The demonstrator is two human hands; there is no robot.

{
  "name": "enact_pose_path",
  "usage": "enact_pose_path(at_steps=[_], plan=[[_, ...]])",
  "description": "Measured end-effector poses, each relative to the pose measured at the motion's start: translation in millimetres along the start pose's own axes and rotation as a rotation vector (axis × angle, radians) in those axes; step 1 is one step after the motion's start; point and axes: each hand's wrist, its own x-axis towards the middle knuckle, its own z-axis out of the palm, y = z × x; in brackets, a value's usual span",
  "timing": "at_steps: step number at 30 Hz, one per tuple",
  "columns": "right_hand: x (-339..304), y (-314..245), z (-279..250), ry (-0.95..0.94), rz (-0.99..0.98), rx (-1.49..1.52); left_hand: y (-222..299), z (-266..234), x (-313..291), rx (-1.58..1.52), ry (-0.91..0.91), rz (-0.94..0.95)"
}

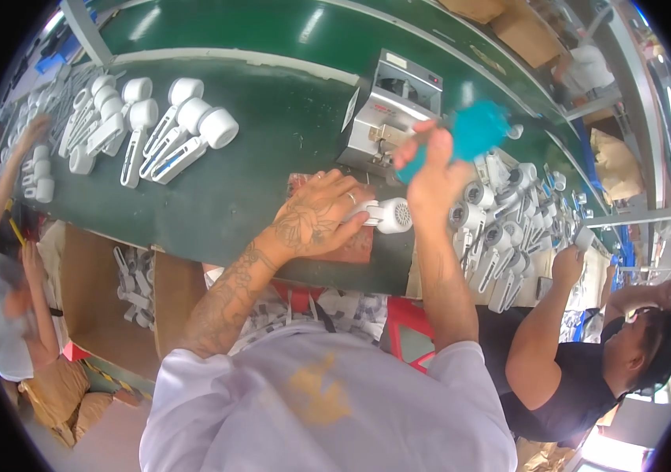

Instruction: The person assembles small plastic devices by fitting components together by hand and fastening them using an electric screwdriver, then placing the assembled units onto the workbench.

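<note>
My left hand point(321, 211) is closed around the handle of a white handheld device point(393, 215) and presses it onto a reddish-brown pad point(355, 250). The device's round grilled head sticks out to the right of my fingers. Raised just right of it, my right hand point(436, 169) grips a teal tool point(477, 132). Motion blurs the tool, so its exact kind cannot be made out. Beyond my hands, close to the right one, stands a grey metal box-shaped machine point(367, 130) with an opening in its top.
Several similar white devices point(182, 130) lie at the far left of the green table point(233, 189), and a dense pile point(500, 236) covers its right side. A cardboard box point(99, 307) holding more stands lower left. Co-workers sit on the left point(9, 307) and right point(556, 370).
</note>
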Motion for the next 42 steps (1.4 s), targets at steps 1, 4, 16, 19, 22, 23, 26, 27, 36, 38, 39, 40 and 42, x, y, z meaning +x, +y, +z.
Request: enact_pose_path(at_steps=[1,4,16,19,22,23,26,27,36,38,39,40,42], plan=[[-10,-7,-8,0.023,0.027,0.002,0,3,0,0.011,0.026,0.02],[-32,-13,-21,-0.045,-0.013,0.034,2,3,2,0.024,0.024,0.017],[-52,5,-27,-0.03,0.02,0.157,7,-1,1,0.01,-0.018,-0.012],[-54,8,-25,-0.045,0.017,0.11,8,-1,1,-0.001,-0.05,-0.034],[-56,9,-24,-0.06,0.016,0.089,10,-1,4,0.052,-0.071,-0.027],[-55,9,-24,-0.082,0.003,0.1,9,-2,5,0.048,-0.077,-0.026],[-53,11,-25,-0.089,0.016,0.119,8,-2,8,0.021,-0.069,-0.006],[-52,12,-24,-0.083,0.011,0.119,7,-1,8,0.02,-0.04,-0.005],[-84,-9,-44,0.121,0.179,0.49,21,5,-25,0.25,0.144,0.333],[-100,-27,-56,0.138,0.095,0.497,34,-8,-44,0.198,0.169,0.196],[-105,-36,-55,0.122,0.053,0.521,34,-16,-54,0.167,0.235,0.128],[-109,-41,-56,0.081,0.013,0.463,30,-28,-67,0.064,0.353,-0.012],[-124,-42,-70,0.023,-0.023,0.436,25,-59,-87,-0.022,0.613,-0.42]])
